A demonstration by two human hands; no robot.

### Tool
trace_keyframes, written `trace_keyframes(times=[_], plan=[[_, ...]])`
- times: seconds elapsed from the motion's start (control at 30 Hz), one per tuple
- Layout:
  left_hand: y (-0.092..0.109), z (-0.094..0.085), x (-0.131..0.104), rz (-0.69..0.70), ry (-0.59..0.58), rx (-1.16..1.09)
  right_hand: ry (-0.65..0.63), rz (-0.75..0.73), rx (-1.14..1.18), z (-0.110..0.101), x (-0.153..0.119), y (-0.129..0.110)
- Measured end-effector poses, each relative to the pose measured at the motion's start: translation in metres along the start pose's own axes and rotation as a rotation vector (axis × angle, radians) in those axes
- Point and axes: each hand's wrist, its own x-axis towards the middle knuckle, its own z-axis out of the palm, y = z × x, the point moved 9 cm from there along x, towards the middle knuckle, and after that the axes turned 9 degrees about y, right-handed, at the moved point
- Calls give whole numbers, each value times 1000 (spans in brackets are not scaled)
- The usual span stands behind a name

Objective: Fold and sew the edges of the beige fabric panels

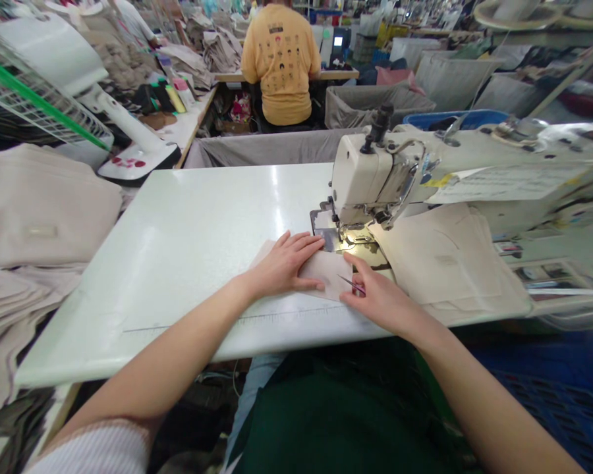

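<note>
A small beige fabric piece (330, 271) lies on the white sewing table (188, 230), just in front of the sewing machine's needle area (348, 237). My left hand (289, 263) rests flat on it with fingers stretched toward the machine's plate, hiding part of the cloth. At the cloth's right edge, my right hand (373, 293) is closed around a slim pointed metal tool (350, 284) with a purplish handle; its tip points left over the fabric. Most of that tool is hidden by the fingers, so its exact kind does not show.
The sewing machine (375, 171) stands at right, its lamp lit. Beige panels (449, 257) lie under its arm. More fabric stacks (39, 204) rise at left, near a white lamp-like stand (138, 141). A grey cloth bin (277, 146) borders the table's back; a person (280, 62) sits beyond.
</note>
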Motion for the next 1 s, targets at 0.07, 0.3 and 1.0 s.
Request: trace_keyframes(times=[0.07,0.3,1.0], plan=[[0,0,0,2,-1,-8,-5,-12,-24,0,1,-2],[-1,0,0,-10,-6,-27,-24,-26,-103,1,2,-7],[63,2,1,262,30,174,288,-540,-303,8,-47,-13]])
